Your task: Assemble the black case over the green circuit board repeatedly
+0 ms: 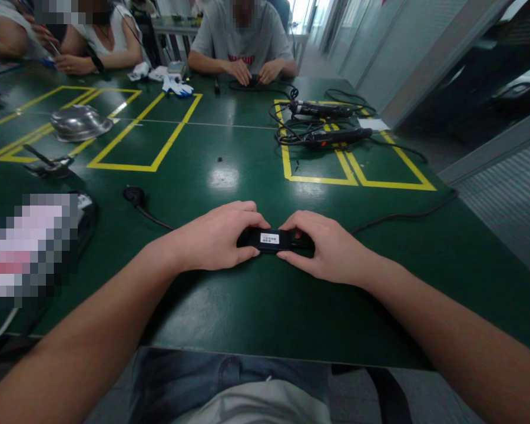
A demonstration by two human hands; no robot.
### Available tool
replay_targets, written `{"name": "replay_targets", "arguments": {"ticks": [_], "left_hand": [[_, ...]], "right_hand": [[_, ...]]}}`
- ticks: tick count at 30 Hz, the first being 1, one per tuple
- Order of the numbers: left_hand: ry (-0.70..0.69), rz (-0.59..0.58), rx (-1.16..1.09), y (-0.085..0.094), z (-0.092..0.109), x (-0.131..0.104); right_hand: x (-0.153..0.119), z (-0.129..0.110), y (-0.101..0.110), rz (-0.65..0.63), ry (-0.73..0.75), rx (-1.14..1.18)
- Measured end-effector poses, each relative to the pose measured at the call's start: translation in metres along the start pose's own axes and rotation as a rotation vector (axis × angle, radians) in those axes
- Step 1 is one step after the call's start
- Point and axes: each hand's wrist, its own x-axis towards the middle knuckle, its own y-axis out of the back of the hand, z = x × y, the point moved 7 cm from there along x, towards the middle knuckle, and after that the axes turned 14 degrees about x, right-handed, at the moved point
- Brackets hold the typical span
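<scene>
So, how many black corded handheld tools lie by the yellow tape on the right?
2: the farther tool, and the nearer tool just in front of it. No third shows.

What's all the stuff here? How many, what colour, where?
Table: 1, green, centre
Labelled box: 1, black, between hands
Plug: 1, black, past left forearm
Cable: 1, black, past right hand
Corded tools: 2, black, far right
Bowl: 1, silver, far left
Blurred object: 1, pinkish, left edge
Gloves: count unclear, white and blue, far side
Tape outlines: several, yellow, tabletop
People: at least 3, pale tops, far side
Left hand: 1, bare, box's left end
Right hand: 1, bare, box's right end
</scene>
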Motion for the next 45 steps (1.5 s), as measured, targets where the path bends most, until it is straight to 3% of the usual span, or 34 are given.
{"name": "replay_targets", "arguments": {"ticks": [30,40,45], "left_hand": [[0.028,-0.074,0.119,-0.0090,0.0017,0.0016],[0.025,-0.064,0.140,-0.0098,0.0018,0.0021],[0.017,0.017,0.133,-0.0041,0.0036,0.0014]], "right_hand": [[-0.0001,-0.0036,0.0008,0.011,0.098,-0.016],[0.0001,-0.0045,0.0010,0.007,0.090,-0.017],[0.0002,-0.0014,0.0002,0.014,0.045,-0.049]]}}
